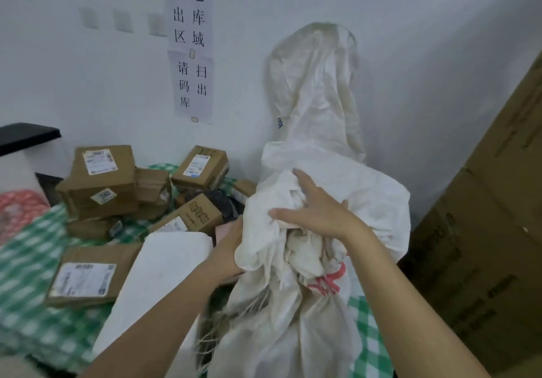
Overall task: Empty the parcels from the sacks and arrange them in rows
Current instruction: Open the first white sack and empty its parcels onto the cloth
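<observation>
Gripped one upright white sack [308,260] with both left hand [231,248] and right hand [316,210]; noted about eight parcels [99,184] leftward.

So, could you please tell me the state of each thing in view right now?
White sack: bunched and crumpled, held by both hands.
Left hand: grips the sack's side, partly hidden.
Right hand: on the bunched cloth, fingers spread.
Brown parcels: dumped in a loose heap, not in rows.
White parcel: lying tilted among them.

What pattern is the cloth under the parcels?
Green and white checks on the cloth, clearest in the head view, lower left.
</observation>
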